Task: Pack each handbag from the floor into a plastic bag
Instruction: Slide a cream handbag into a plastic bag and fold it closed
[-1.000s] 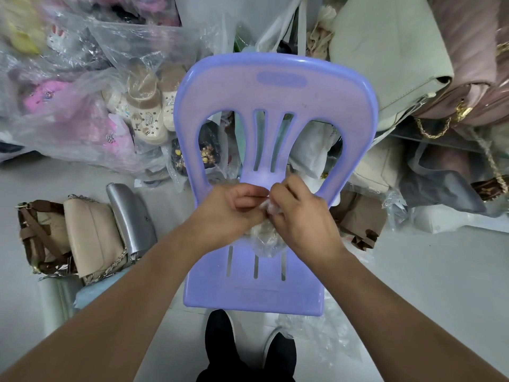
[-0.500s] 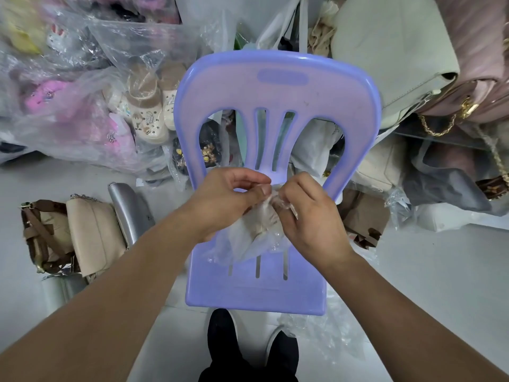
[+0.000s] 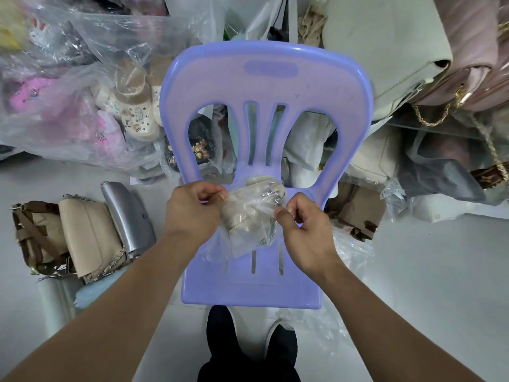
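A small beige handbag [image 3: 248,216] with a silver chain lies on the seat of a purple plastic chair [image 3: 264,86], inside a clear plastic bag [image 3: 217,246]. My left hand [image 3: 192,208] pinches the bag's mouth on the left side. My right hand [image 3: 303,230] pinches the mouth on the right side, and the film is stretched between them. On the floor at the left stand three more handbags: a brown-strapped one [image 3: 33,235], a beige one with a chain [image 3: 91,235] and a silver one [image 3: 126,216].
Piles of plastic-wrapped shoes [image 3: 135,106] fill the back left. Shelves with large handbags [image 3: 385,51] stand at the right. Loose clear plastic [image 3: 349,252] lies on the floor right of the chair. A roll of film [image 3: 55,301] lies at the lower left. My feet [image 3: 248,340] are below the chair.
My hands have moved apart, pulling the plastic bag's mouth wider. The beige handbag inside now shows between them; before, my hands covered it.
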The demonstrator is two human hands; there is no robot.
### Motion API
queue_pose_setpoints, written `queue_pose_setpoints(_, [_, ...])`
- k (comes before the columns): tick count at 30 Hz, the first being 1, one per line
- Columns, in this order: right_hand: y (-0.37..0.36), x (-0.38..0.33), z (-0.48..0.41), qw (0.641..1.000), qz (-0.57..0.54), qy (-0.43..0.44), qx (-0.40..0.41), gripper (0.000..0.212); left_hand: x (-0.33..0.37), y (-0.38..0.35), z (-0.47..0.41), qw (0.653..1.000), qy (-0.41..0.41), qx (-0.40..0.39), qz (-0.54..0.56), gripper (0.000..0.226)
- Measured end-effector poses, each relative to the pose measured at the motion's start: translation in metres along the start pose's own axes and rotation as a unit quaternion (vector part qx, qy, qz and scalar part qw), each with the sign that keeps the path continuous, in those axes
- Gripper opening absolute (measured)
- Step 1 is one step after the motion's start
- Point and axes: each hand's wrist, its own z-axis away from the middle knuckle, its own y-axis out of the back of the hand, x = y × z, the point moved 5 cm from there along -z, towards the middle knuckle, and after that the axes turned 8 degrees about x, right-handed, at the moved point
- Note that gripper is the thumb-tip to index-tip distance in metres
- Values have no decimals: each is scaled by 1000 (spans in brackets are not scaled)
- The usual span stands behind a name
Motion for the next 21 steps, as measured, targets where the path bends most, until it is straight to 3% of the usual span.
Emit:
queue_pose_setpoints(4, [-2, 2, -10, 997, -28, -63, -22, 30, 10, -1, 6, 995, -56, 22, -84, 18])
queue_pose_setpoints(6, [-3, 2, -12, 994, -32, -104, -33, 19, 7, -6, 6, 990, -17, -16, -138, 45])
queue_pose_setpoints(7, [-4, 2, -11, 989, -36, -137, -40, 14, 7, -10, 7, 991, 34, -52, -115, 45])
queue_pose_setpoints(9, [-6, 0, -8, 974, -57, -211, -55, 13, 12, -20, 18, 987, 121, -108, 5, 23])
queue_pose_setpoints(13, [-2, 0, -10, 939, -147, -309, -46, 34, 27, -30, 32, 985, 83, -147, 19, 7])
queue_pose_setpoints(16, [5, 5, -14, 922, -172, -345, -34, 52, 20, -41, 40, 980, 30, -196, -28, 53])
queue_pose_setpoints(18, [8, 8, -13, 921, -169, -350, -24, 53, 15, -51, 48, 967, -59, -212, -130, 86])
queue_pose_setpoints(20, [9, 11, -12, 921, -169, -351, -25, 57, 12, -57, 52, 949, -149, -187, -206, 102])
queue_pose_setpoints(21, [9, 12, -12, 921, -165, -351, -28, 60, 12, -57, 52, 947, -180, -164, -210, 98])
